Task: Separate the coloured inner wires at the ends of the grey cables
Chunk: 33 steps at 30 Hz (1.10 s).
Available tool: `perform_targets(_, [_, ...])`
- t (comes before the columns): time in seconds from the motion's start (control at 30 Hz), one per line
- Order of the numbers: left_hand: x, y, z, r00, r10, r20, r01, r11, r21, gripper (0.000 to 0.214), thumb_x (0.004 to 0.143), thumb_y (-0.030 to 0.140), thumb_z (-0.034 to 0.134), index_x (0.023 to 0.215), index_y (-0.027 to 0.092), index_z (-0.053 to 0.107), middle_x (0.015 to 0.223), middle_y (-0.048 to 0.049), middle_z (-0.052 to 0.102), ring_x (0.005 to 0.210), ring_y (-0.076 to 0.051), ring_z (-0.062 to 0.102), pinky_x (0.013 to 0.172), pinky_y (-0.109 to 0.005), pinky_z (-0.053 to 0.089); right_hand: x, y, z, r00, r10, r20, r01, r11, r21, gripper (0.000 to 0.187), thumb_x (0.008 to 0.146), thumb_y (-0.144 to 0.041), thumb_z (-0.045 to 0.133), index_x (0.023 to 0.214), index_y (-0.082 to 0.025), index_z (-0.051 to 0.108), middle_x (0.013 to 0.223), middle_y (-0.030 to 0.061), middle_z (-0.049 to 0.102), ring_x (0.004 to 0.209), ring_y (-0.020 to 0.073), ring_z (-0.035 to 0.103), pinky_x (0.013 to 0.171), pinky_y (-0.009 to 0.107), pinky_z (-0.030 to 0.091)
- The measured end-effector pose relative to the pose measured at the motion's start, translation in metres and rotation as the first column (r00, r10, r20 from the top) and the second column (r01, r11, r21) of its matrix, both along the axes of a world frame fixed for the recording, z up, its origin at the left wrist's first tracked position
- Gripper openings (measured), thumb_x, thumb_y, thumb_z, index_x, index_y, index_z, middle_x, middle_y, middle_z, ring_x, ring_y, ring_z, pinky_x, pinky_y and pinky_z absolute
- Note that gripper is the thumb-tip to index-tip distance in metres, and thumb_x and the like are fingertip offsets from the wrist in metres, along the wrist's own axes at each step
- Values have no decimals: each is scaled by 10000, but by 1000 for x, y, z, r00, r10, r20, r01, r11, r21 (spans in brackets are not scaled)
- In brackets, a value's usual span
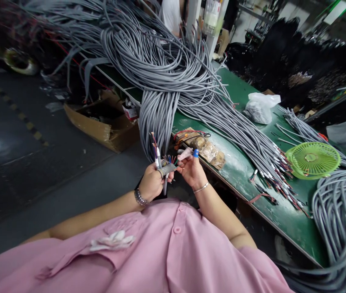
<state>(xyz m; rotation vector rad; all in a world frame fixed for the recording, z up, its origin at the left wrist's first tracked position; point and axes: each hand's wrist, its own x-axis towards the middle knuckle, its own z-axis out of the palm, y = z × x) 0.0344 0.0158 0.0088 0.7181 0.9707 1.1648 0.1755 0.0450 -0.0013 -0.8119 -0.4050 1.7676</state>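
Observation:
My left hand (152, 184), with a metal watch at the wrist, is closed around several grey cable ends (158, 158) whose thin coloured wires fan out at the top. A flat grey piece (167, 169) lies across the same grip; its exact kind is unclear. Close beside it, my right hand (193, 174) has its fingers drawn together at the thin wires (173, 161). One of its fingertips wears a blue cover (195, 153), another a pale wrap (185, 154). What exactly the right fingers pinch is too small to make out.
Heaped grey cables (160, 57) run over the green table (237, 162), their stripped ends at right. A green fan (312, 159), a white plastic bag (262, 108) and a taped block (206, 147) also lie there. A cardboard box (99, 122) stands on the floor at left.

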Motion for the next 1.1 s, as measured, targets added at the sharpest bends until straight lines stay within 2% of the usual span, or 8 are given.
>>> perform_targets(0.13, [-5, -4, 0, 1000, 26, 0, -26, 1000, 13, 186, 688, 279, 722, 691, 155, 584, 510, 4, 605, 405, -89, 504, 362, -200, 255, 6, -2, 3, 999, 43, -23, -43, 999, 5, 548, 843, -682, 455, 887, -176, 658, 789, 28, 661, 639, 105, 571, 581, 215, 489])
perform_targets(0.23, [-7, -4, 0, 999, 35, 11, -36, 999, 13, 185, 687, 276, 724, 697, 158, 582, 530, 9, 609, 414, -88, 508, 378, -202, 297, 8, -2, 5, 998, 61, 7, -61, 998, 17, 478, 825, -621, 552, 917, -166, 666, 797, 19, 662, 633, 92, 568, 580, 204, 494])
perform_targets(0.37, [-6, -3, 1, 999, 28, 25, -28, 1000, 10, 176, 691, 269, 723, 707, 154, 591, 531, 14, 605, 415, -85, 508, 386, -199, 310, 7, -4, 9, 995, 8, 96, -13, 998, 54, 384, 743, -498, 718, 926, -164, 666, 768, -13, 639, 592, 67, 543, 545, 180, 488])
perform_targets(0.63, [2, 4, 5, 998, 21, 66, -23, 999, 25, 191, 685, 262, 727, 707, 158, 568, 517, 16, 598, 412, -82, 502, 362, -185, 257, 5, -1, 13, 966, -80, 247, 91, 995, -34, 415, 686, -539, 746, 805, -168, 603, 676, -39, 596, 515, 60, 516, 460, 181, 459])
perform_targets(0.73, [4, 6, 4, 998, 14, 59, -16, 999, 36, 194, 692, 264, 721, 701, 156, 561, 510, 14, 597, 406, -80, 497, 358, -185, 243, 6, 0, 13, 973, -85, 215, 90, 996, -11, 384, 701, -511, 748, 806, -166, 617, 656, -40, 601, 530, 64, 532, 491, 181, 474])
perform_targets(0.93, [5, 7, -3, 1000, 7, 22, -7, 1000, 4, 187, 674, 253, 714, 696, 156, 556, 515, 8, 605, 411, -84, 506, 367, -181, 266, 7, -1, 10, 991, -68, 118, 65, 998, 27, 317, 792, -438, 694, 946, -161, 684, 893, 39, 722, 654, 77, 598, 584, 177, 491])
perform_targets(1.1, [5, 7, -5, 1000, -4, -23, 5, 999, 38, 175, 695, 251, 679, 651, 159, 537, 487, 6, 591, 380, -82, 477, 350, -190, 225, 6, -2, 8, 992, -68, 107, 65, 998, 27, 309, 807, -447, 679, 937, -166, 685, 883, 39, 724, 661, 89, 604, 581, 183, 498])
